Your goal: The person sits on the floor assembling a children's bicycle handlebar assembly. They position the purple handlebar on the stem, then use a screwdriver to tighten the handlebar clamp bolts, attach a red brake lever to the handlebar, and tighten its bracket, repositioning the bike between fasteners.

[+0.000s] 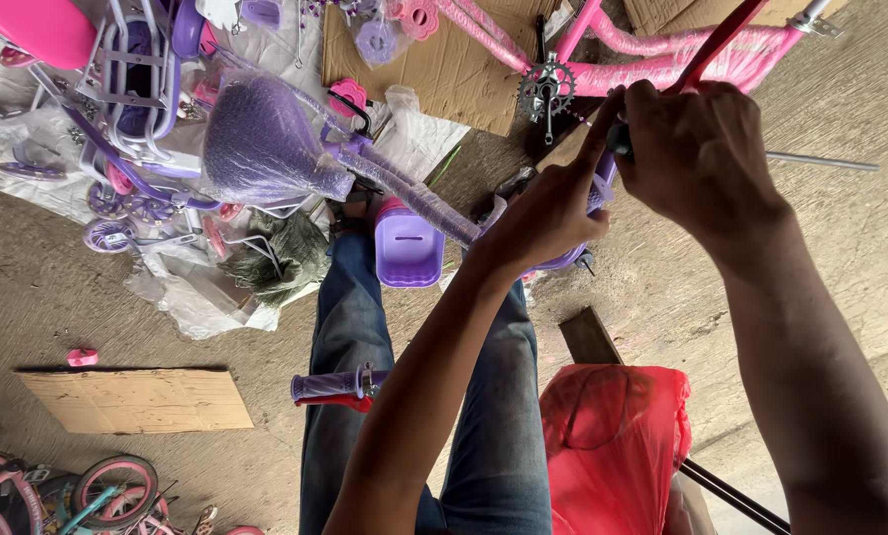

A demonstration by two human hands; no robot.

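**Both hands closed on a purple bike part**

Fingers of the left hand (548,213) are curled shut round a purple frame piece (602,183), thumb stretched up along it. The right hand (696,149) is also closed, gripping a dark tool handle (619,139) just above that piece, knuckles toward the camera; what the tool's tip does is hidden behind the hands. The two hands touch, in the far right of the scene.

Left of them, a purple frame tube (414,193) wrapped in clear film runs to a film-wrapped purple saddle (265,144), with a purple box-shaped basket (407,248) just below the tube. A purple handlebar grip (330,384) lies across the person's jeans (350,337), nearer the camera. A red plastic bag (612,446) sits near right. Far off, a pink bike frame (662,59) with a chainring (546,91) rests on cardboard (444,69). Another cardboard sheet (137,399) lies near left on the concrete floor (840,248).
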